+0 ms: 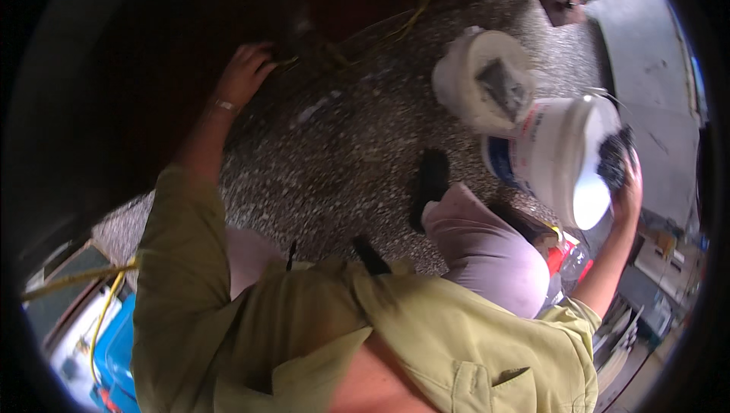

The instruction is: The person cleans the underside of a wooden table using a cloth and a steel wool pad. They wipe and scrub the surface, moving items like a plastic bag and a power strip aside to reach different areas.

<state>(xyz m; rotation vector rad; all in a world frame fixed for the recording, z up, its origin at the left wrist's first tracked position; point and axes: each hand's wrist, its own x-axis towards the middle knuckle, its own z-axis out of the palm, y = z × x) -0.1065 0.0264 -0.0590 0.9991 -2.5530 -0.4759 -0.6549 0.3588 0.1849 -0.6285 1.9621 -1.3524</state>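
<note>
My right hand (pixel 627 187) holds a black, rough-textured wad (pixel 613 159) at the far side of a white plastic bucket's bright round top. The bucket (pixel 542 145) bears writing and a blue patch, and its wire handle shows at the upper rim. I cannot tell whether the bright top is a lid or liquid. Over on the left, my left hand (pixel 245 73) is stretched out against a large dark object (pixel 171 42), with a watch or bracelet at the wrist. A thin yellowish strip (pixel 285 63) shows at its fingertips; whether the fingers grip it is blurred.
A second white bucket (pixel 456 79) carries a dark flat block (pixel 502 88) on its top. Yellow cord (pixel 419 13) runs along the pebbled floor (pixel 342 139). A clear plastic bottle (pixel 573 262) stands by my right knee. A blue object (pixel 117 350) lies lower left, grey panel (pixel 644 99) right.
</note>
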